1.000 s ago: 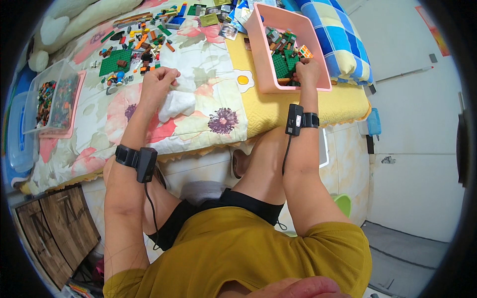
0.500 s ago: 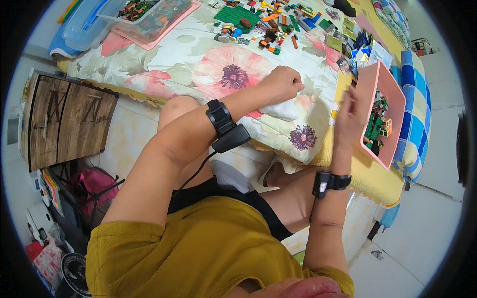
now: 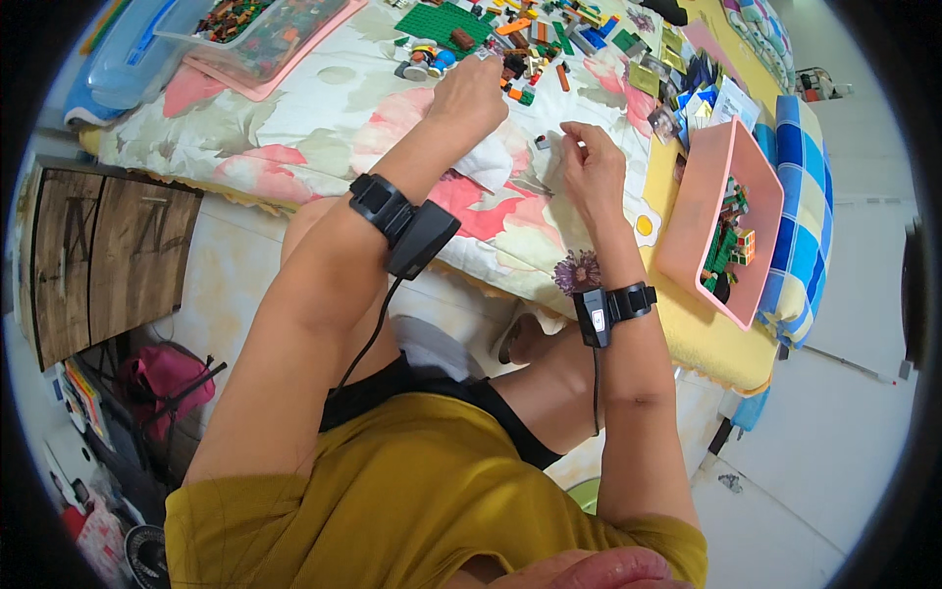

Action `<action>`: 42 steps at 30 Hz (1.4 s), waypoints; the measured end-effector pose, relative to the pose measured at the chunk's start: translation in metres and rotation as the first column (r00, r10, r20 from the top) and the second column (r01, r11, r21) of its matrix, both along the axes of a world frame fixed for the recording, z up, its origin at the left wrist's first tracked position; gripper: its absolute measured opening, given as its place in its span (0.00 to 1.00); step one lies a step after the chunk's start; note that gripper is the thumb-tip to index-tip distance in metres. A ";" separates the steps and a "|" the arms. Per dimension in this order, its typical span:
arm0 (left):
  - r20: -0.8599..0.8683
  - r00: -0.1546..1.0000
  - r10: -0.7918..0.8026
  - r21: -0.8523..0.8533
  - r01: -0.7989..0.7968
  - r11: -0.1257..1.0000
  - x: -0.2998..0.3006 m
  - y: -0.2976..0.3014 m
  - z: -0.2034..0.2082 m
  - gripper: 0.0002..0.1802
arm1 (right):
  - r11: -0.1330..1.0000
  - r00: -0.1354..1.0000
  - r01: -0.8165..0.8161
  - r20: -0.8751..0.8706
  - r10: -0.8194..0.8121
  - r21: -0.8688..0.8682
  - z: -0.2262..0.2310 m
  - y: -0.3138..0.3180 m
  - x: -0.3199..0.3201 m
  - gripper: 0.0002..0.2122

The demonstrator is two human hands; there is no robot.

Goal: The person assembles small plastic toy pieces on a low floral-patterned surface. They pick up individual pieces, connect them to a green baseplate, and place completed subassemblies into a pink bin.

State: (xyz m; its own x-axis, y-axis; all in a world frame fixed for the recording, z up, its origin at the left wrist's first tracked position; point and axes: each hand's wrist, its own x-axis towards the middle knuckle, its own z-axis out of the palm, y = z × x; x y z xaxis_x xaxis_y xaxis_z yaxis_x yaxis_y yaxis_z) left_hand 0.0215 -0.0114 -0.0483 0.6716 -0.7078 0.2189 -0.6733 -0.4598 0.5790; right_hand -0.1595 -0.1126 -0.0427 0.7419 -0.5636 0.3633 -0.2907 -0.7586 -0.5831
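Observation:
My left hand [image 3: 471, 100] reaches over the bed to the near edge of a spread of loose toy bricks [image 3: 530, 59]. Its fingers are bent together, and what they hold, if anything, is hidden. A green baseplate [image 3: 444, 25] and small blue, white and orange pieces [image 3: 429, 61] lie just beyond and left of it. My right hand [image 3: 595, 169] hovers over the flowered sheet with thumb and fingers parted, nothing seen between them. Close to its fingertips is a small dark brick with a bit of red [image 3: 542, 142]. A white cloth-like item [image 3: 485, 165] shows beside my left wrist.
On the right stands a pink bin [image 3: 677, 231] holding bricks and a puzzle cube [image 3: 745, 245]. Shiny packets and papers [image 3: 702, 98] lie behind it. Clear plastic boxes [image 3: 285, 49] with bricks stand at the far left. A wooden cabinet [image 3: 118, 255] is beyond the bed's left side.
My left hand has moved forward and left to the loose bricks. My right hand has come from beside the pink bin to over the sheet. The small dark brick now shows.

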 end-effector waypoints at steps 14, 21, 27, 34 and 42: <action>-0.064 0.938 -0.341 0.213 0.347 0.913 -0.045 0.009 0.006 0.10 | 0.996 0.996 -0.063 -0.059 0.067 0.068 -0.018 0.019 0.008 0.07; 0.047 0.922 -0.384 0.196 0.368 0.909 -0.044 0.010 -0.003 0.12 | 0.996 0.989 -0.010 0.147 0.023 -0.087 -0.011 0.005 0.002 0.07; 0.082 0.926 -0.368 0.118 0.357 0.927 -0.039 0.027 0.013 0.09 | 0.790 0.804 0.524 0.492 -0.334 -0.318 0.057 -0.068 -0.071 0.09; 0.093 0.941 -0.325 0.070 0.319 0.945 -0.032 0.043 0.026 0.14 | 0.582 0.611 0.788 0.130 -0.781 -0.203 0.067 -0.097 -0.164 0.13; 0.185 0.974 0.131 0.007 -0.134 0.991 0.031 0.044 0.033 0.12 | 0.632 0.621 0.738 -0.128 -0.773 -0.235 0.043 -0.127 -0.192 0.14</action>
State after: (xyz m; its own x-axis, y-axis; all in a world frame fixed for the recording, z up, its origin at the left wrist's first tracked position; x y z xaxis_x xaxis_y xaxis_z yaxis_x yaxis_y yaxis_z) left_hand 0.0524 0.0330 -0.0155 0.7091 -0.6207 0.3345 -0.6999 -0.5619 0.4409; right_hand -0.3512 -0.2395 0.0007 0.1401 -0.9110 0.3878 -0.8937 -0.2850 -0.3465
